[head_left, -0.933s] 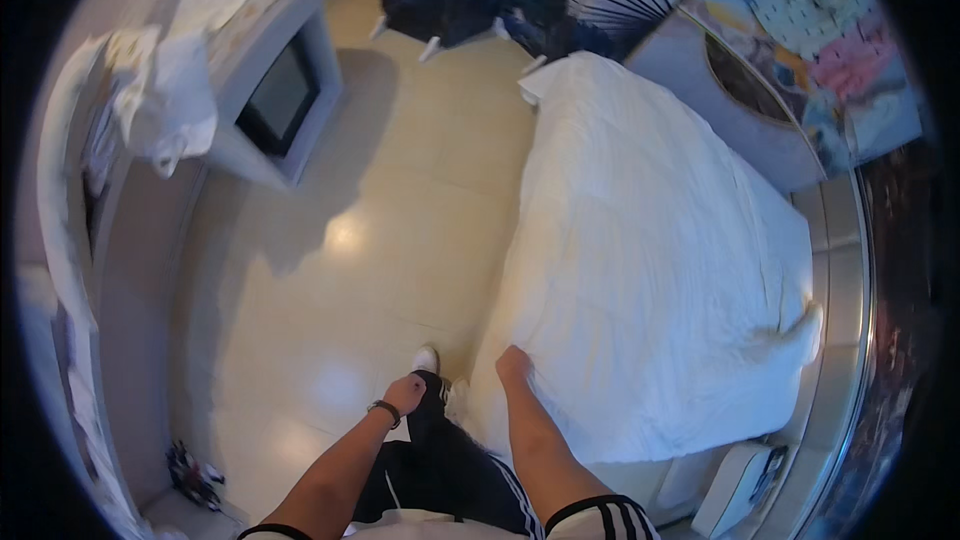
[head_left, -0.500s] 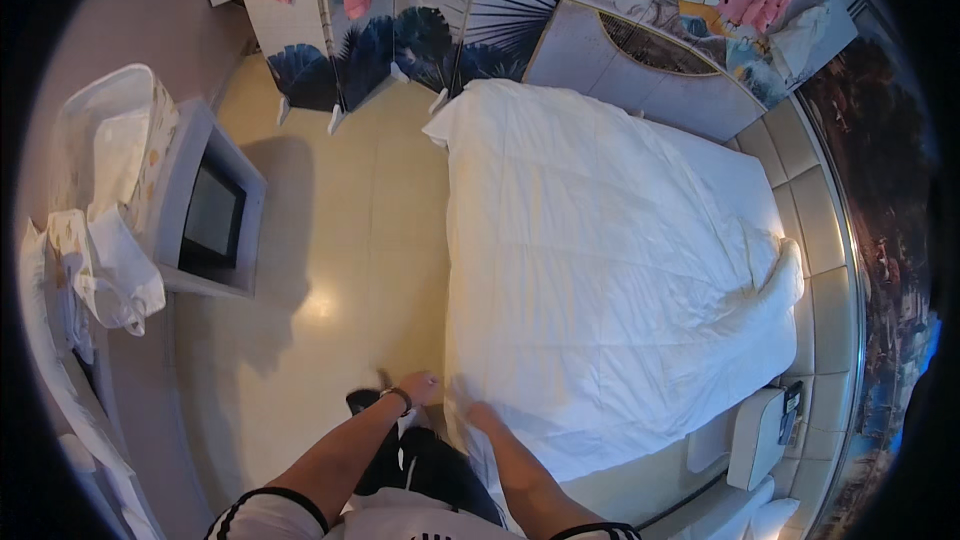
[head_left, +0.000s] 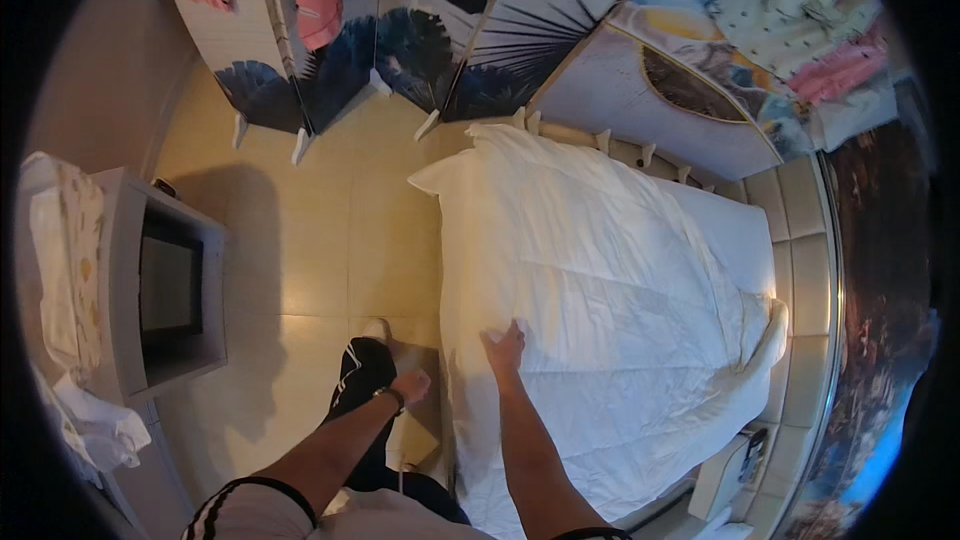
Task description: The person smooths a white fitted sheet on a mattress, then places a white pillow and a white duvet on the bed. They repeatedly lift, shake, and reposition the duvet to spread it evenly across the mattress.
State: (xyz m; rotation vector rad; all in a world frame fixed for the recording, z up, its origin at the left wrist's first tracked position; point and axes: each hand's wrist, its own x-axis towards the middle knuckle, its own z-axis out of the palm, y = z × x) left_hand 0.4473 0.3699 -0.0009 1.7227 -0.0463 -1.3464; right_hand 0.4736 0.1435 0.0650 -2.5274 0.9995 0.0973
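A white quilt [head_left: 590,290] lies spread over the bed, wrinkled, with a bunched fold at the headboard side. Resting on its near left part is my right hand [head_left: 505,348], thumb and fingers apart, touching the cloth. My left hand [head_left: 411,386], with a dark band at the wrist, hangs over the floor just left of the bed's edge. Its fingers are curled in and nothing shows in them. At the far left, one corner of the quilt juts out past the mattress.
A grey cabinet [head_left: 120,280] with a dark-screened box inside stands at left, white cloth on top. Beyond the bed is a folding screen [head_left: 420,50] with leaf prints and hung clothes. A padded headboard [head_left: 805,280] lines the right, with a white bedside unit [head_left: 722,480] near it.
My right hand has moved from the bed's near left edge up onto the quilt. The view has shifted, and a stepping foot now shows on the floor beside the bed.
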